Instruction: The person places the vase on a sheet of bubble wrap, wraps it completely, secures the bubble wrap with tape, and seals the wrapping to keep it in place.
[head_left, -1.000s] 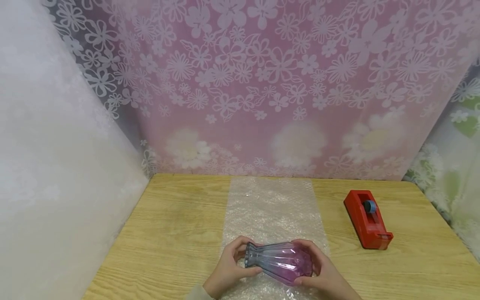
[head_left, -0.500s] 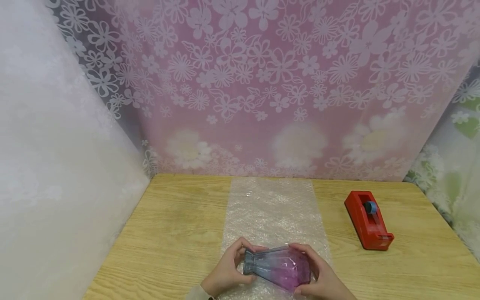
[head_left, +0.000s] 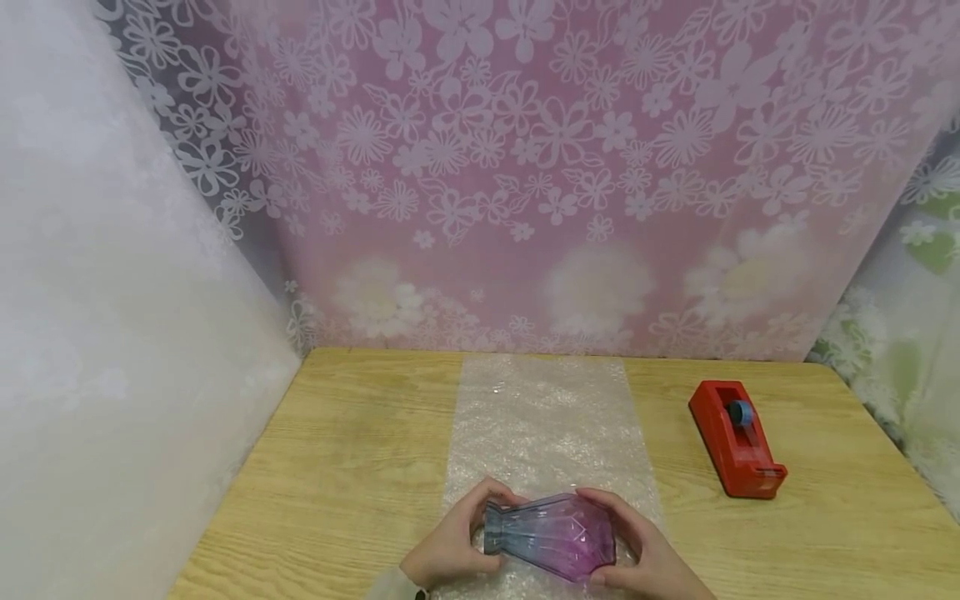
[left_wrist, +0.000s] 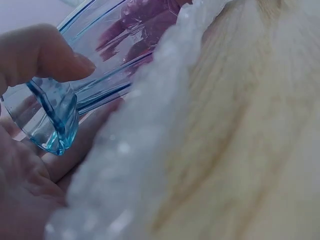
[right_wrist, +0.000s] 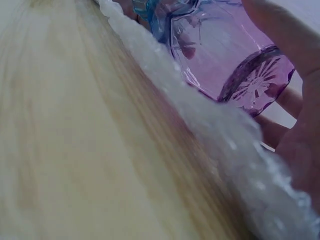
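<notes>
A glass vase (head_left: 555, 535), blue at the neck and purple toward the base, lies on its side across a strip of bubble wrap (head_left: 547, 425) in the head view. My left hand (head_left: 456, 537) holds its neck end, thumb in front and fingers behind. At the base end my right hand (head_left: 648, 550) grips it the same way. The left wrist view shows the thumb over the blue rim (left_wrist: 55, 117). In the right wrist view the faceted purple base (right_wrist: 257, 82) sits between thumb and fingers, with the edge of the bubble wrap (right_wrist: 220, 130) in front.
A red tape dispenser (head_left: 738, 442) with a roll of tape stands on the wooden table (head_left: 337, 467) to the right. Behind the table hangs a pink flowered curtain (head_left: 562, 167). A pale sheet (head_left: 135, 333) borders the left side.
The vase has shifted slightly left and nearer to me and has turned a little about its length. Both hands have stayed on it and moved with it.
</notes>
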